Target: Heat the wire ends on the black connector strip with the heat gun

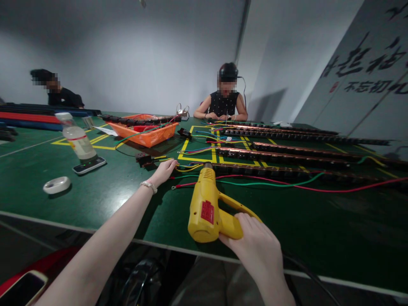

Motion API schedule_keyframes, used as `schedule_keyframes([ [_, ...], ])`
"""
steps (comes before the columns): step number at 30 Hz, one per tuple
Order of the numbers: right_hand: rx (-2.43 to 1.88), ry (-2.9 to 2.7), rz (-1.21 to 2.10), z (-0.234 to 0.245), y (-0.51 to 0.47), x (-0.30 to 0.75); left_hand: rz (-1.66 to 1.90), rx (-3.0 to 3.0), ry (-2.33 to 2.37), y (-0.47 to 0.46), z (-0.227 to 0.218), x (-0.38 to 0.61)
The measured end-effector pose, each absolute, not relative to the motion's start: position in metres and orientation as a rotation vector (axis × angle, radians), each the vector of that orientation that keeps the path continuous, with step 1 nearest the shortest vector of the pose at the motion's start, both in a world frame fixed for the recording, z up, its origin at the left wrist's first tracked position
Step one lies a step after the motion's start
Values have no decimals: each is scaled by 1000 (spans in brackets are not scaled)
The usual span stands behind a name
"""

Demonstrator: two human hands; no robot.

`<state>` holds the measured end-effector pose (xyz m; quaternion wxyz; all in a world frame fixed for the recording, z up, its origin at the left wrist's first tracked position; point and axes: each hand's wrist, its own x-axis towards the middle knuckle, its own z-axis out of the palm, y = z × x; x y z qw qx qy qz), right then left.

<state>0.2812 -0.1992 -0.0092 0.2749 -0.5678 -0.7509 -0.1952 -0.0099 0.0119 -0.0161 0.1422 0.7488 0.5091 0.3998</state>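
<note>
My right hand point(255, 244) is wrapped around the handle of a yellow heat gun point(202, 208), whose dark nozzle points away from me. Beyond the nozzle lies a long black strip point(248, 171) with coloured wires at its left end. My left hand point(165, 171), with a bracelet at the wrist, is closed on yellow wires point(185, 168) left of the nozzle. A black connector point(144, 160) lies just past my left fingers. A red wire point(186, 185) with a ring terminal and a green wire point(270, 184) run across the table beside the gun.
An orange basket point(145, 137) stands at the back left with a black strip across it. A bottle point(76, 138), a phone point(89, 165) and a white case point(56, 185) are at the left. More strips point(280, 155) lie at the right. Two people point(225, 102) sit beyond the table.
</note>
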Motion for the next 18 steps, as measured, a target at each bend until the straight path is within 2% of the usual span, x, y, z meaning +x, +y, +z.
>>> schedule_keyframes([
  [18, -1500, -2085, -643, -14, -198, 281, 1233, 2290, 1368, 14, -18, -4],
])
